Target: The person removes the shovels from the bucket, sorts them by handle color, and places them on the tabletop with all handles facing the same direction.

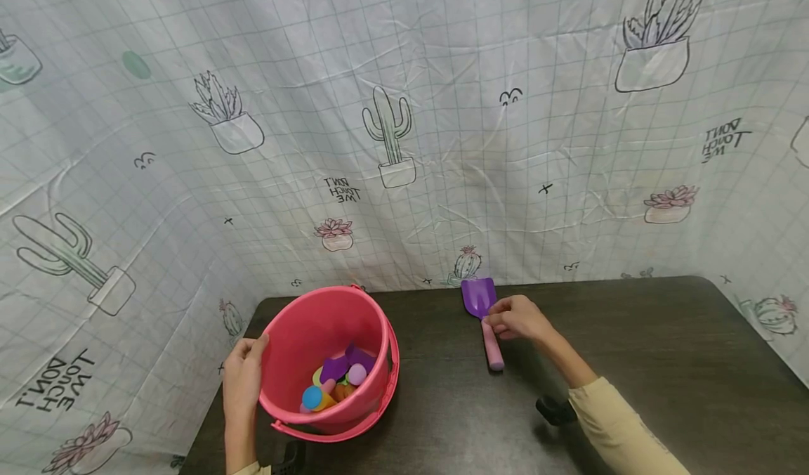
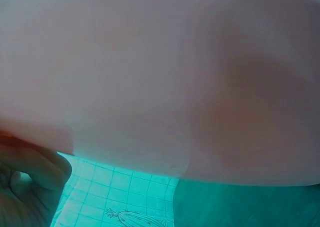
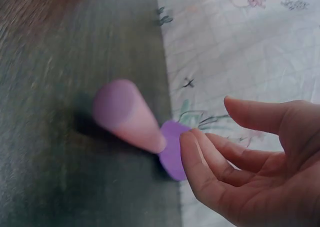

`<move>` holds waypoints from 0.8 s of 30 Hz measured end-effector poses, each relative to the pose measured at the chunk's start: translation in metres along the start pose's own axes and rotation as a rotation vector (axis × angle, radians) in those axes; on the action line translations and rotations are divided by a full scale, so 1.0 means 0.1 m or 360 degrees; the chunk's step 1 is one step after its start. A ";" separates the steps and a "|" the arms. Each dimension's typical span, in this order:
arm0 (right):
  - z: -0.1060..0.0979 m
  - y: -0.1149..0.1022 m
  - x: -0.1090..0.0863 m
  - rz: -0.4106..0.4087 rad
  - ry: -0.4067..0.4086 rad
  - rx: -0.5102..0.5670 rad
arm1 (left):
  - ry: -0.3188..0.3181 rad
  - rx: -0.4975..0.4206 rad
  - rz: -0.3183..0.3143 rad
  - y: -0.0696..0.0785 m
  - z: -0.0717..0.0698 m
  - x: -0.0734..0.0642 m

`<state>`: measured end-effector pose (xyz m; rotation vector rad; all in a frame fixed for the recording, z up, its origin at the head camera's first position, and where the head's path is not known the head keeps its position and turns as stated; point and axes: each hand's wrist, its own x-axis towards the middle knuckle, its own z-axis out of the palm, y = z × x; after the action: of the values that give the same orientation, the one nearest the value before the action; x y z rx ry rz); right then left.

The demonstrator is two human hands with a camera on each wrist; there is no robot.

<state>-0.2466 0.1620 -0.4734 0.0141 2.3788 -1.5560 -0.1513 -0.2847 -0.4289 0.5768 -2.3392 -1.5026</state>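
A pink bucket (image 1: pixel 297 327) stands tilted at the left of the table, its opening facing the head camera. My left hand (image 1: pixel 243 373) grips its rim on the left side, thumb over the edge. In the left wrist view the bucket's wall (image 2: pixel 125 87) fills most of the picture. A toy shovel with a purple scoop (image 1: pixel 479 296) and a pink handle (image 1: pixel 491 348) lies near the back edge. Beside its neck is my right hand (image 1: pixel 520 317); in the right wrist view, thumb and fingers (image 3: pixel 200 162) stand apart with nothing between them.
Several small toys lie inside the bucket, among them a blue-and-yellow piece (image 1: pixel 314 398), a purple piece (image 1: pixel 333 369) and a lilac ball shape (image 1: pixel 357 374). The bucket's handle (image 1: pixel 354 433) hangs down its front. A patterned curtain (image 1: pixel 442 180) rises behind the dark table (image 1: pixel 632 348).
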 end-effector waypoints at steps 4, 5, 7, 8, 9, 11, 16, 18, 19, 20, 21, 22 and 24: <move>0.03 -0.13 -0.07 -0.0092 -0.0032 -0.0014 | 0.0005 0.0013 0.0004 0.00 -0.01 0.00; 0.04 -0.17 -0.08 -0.0112 -0.0037 -0.0017 | 0.0006 0.0019 0.0005 0.00 -0.01 0.00; 0.06 -0.23 -0.11 -0.0134 -0.0041 -0.0004 | 0.0002 0.0027 0.0005 0.01 -0.01 0.00; 0.07 -0.25 -0.11 -0.0150 -0.0047 0.0006 | -0.0001 0.0029 0.0004 0.01 -0.01 0.00; 0.08 -0.28 -0.12 -0.0164 -0.0050 0.0008 | -0.0001 0.0035 0.0002 0.01 -0.01 0.00; 0.09 -0.32 -0.13 -0.0187 -0.0051 0.0005 | -0.0007 0.0045 0.0000 0.01 -0.02 0.01; 0.10 -0.41 -0.14 -0.0245 -0.0058 -0.0025 | -0.0031 0.0081 -0.0001 0.01 -0.03 0.03; 0.09 -0.44 -0.16 -0.0272 -0.0069 -0.0033 | -0.0041 0.0089 -0.0004 0.00 -0.03 0.04; 0.09 -0.47 -0.16 -0.0283 -0.0069 -0.0034 | -0.0042 0.0092 -0.0008 0.00 -0.03 0.04; 0.09 -0.49 -0.17 -0.0304 -0.0074 -0.0043 | -0.0042 0.0094 -0.0010 0.00 -0.03 0.04; 0.10 -0.52 -0.19 -0.0325 -0.0076 -0.0051 | -0.0043 0.0096 -0.0014 0.00 -0.02 0.04; 0.10 -0.55 -0.20 -0.0345 -0.0075 -0.0056 | -0.0044 0.0096 -0.0021 0.00 -0.02 0.04; 0.11 -0.61 -0.23 -0.0374 -0.0076 -0.0070 | -0.0045 0.0092 -0.0029 0.01 -0.02 0.04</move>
<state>-0.2326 0.1309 -0.4175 -0.3199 2.4481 -1.5828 -0.1543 -0.2882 -0.4273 0.5964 -2.4121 -1.4648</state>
